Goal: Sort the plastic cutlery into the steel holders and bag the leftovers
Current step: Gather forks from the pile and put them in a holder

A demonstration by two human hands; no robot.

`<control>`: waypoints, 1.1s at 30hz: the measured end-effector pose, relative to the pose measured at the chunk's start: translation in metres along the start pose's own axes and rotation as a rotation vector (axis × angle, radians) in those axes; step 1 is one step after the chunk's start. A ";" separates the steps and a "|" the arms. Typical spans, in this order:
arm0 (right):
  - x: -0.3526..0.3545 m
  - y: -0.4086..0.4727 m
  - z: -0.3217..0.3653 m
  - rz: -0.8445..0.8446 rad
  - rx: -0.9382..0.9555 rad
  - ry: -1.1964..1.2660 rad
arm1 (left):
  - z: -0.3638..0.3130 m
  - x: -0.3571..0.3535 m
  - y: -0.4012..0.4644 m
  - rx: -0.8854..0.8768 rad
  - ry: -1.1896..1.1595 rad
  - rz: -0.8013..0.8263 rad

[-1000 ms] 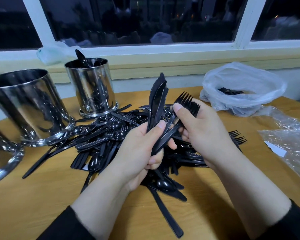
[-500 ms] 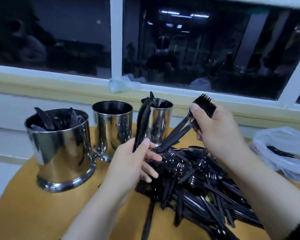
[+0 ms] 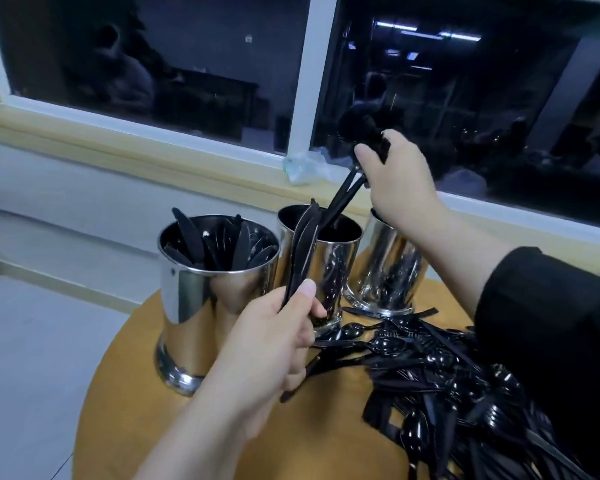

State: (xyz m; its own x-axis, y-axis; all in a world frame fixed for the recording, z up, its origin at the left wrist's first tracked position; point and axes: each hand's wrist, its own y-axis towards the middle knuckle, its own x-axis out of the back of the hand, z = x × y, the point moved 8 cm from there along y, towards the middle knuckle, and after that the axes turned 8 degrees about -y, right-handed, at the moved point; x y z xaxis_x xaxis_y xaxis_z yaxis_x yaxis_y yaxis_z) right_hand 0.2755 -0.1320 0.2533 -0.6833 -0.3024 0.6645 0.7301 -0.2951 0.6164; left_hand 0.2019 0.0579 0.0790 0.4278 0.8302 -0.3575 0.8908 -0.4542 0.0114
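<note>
— While we look across our three steel holders, what sits in each?

— We see the nearest, left holder (image 3: 201,306) packed with black knives (image 3: 208,242), blades up. Our middle holder (image 3: 321,268) looks dark inside, and the handles of the forks (image 3: 347,188) we carry reach down over its mouth; we cannot tell whether they touch the bottom. Our far holder (image 3: 392,268) is partly hidden behind our right wrist, so we cannot read its contents.

— And the table and the room?

— Our round yellow-wood table (image 3: 125,393) carries all three holders along its far edge, and a loose pile of black cutlery (image 3: 440,382), spoons and forks among it, spreads over its right side, reaching the foot of the middle and far holders. Beyond it runs a pale sill (image 3: 136,150) under a dark window (image 3: 153,64), with a crumpled clear bag (image 3: 305,166) on the ledge.

— How do our hands stand?

— Our right hand (image 3: 399,181) has its grip curled round the bunch of forks, heads up, handles slanting to the middle holder. Our left hand (image 3: 274,344) pinches a few knives (image 3: 303,244) upright, thumb pressed on them, just before the middle holder.
</note>
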 end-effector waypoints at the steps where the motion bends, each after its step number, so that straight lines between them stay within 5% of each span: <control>1: -0.013 0.001 -0.002 0.027 -0.001 -0.018 | 0.000 0.001 0.000 0.006 -0.006 0.009; 5: -0.053 -0.011 -0.015 0.209 -0.049 -0.165 | 0.002 0.005 0.002 0.014 -0.018 0.025; 10: -0.018 -0.047 0.003 0.069 0.043 0.076 | -0.001 0.002 0.002 0.018 0.001 0.054; 14: -0.027 -0.100 0.020 0.489 -0.005 0.374 | 0.000 -0.006 -0.001 0.022 0.006 0.082; 17: -0.028 -0.124 0.022 0.603 -0.104 0.554 | 0.002 -0.015 -0.006 0.041 0.008 0.123; 23: -0.009 -0.128 0.019 0.515 -0.150 0.645 | 0.000 -0.018 -0.014 0.008 -0.068 0.139; 33: -0.002 -0.125 0.038 0.468 -0.138 0.651 | -0.017 -0.013 -0.022 -0.102 -0.251 -0.056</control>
State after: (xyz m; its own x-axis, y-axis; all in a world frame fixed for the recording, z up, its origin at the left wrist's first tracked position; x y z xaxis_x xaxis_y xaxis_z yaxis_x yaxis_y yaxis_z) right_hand 0.1858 -0.0604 0.1905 -0.2073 -0.8762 0.4351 0.9627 -0.1037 0.2499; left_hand 0.1791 0.0626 0.0988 0.3373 0.7410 -0.5806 0.9283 -0.3643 0.0743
